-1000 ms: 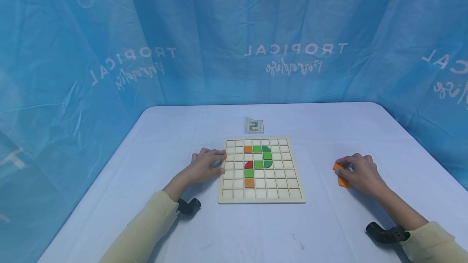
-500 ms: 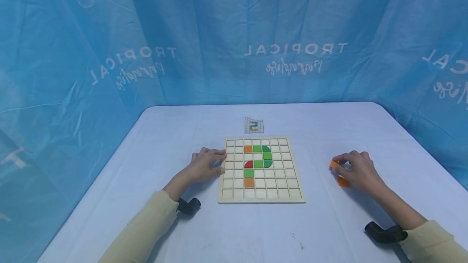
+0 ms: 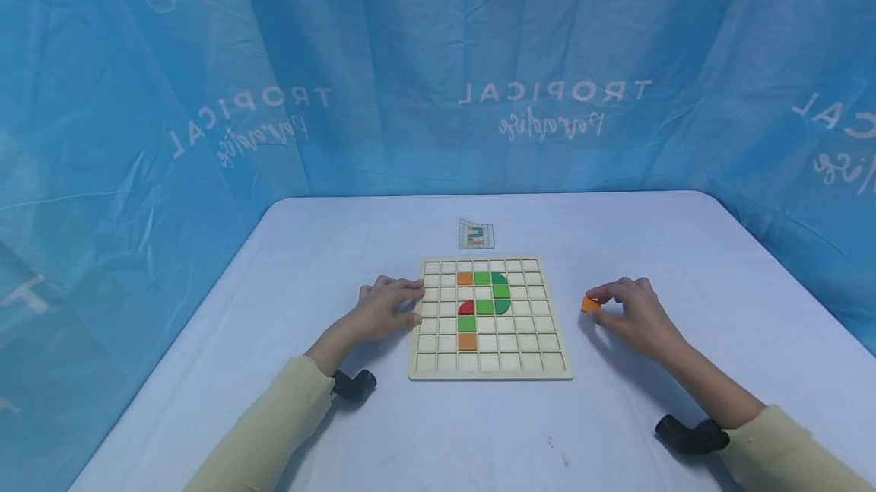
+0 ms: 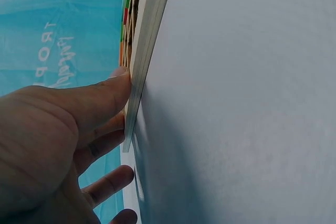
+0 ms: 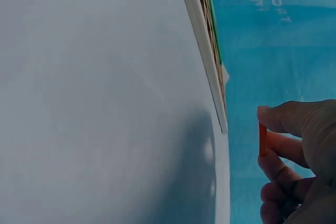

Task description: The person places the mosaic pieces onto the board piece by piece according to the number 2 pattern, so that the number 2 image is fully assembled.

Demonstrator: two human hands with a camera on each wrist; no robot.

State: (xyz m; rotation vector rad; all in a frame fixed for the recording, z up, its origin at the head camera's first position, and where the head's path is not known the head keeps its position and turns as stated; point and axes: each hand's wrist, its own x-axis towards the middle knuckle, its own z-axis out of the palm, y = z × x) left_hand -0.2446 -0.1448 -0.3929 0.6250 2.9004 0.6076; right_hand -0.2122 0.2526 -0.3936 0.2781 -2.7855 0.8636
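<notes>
A cream grid board (image 3: pixel 523 363) lies on the table in the head view. Its cells hold orange square tiles (image 3: pixel 467 342), green square tiles (image 3: pixel 484 307), dark green rounded tiles (image 3: pixel 503 307) and a red rounded tile (image 3: pixel 466 308). My left hand (image 3: pixel 385 311) rests against the board's left edge, thumb and fingers spread apart along it. Right of the board, my right hand (image 3: pixel 636 317) pinches an orange tile (image 3: pixel 591 304) between thumb and fingers, raised above the table. In the right wrist view that orange tile (image 5: pixel 262 137) appears edge-on.
Behind the board lies a small pattern card (image 3: pixel 475 235) with a similar coloured figure. A white cloth covers the table (image 3: pixel 342 241), and a blue printed curtain (image 3: pixel 424 150) hangs behind it. Each wrist wears a black mount (image 3: pixel 354 385).
My right hand has moved left toward the board, carrying the orange tile. The second orange patch seen under that hand earlier is out of sight now. The left hand has stayed put.
</notes>
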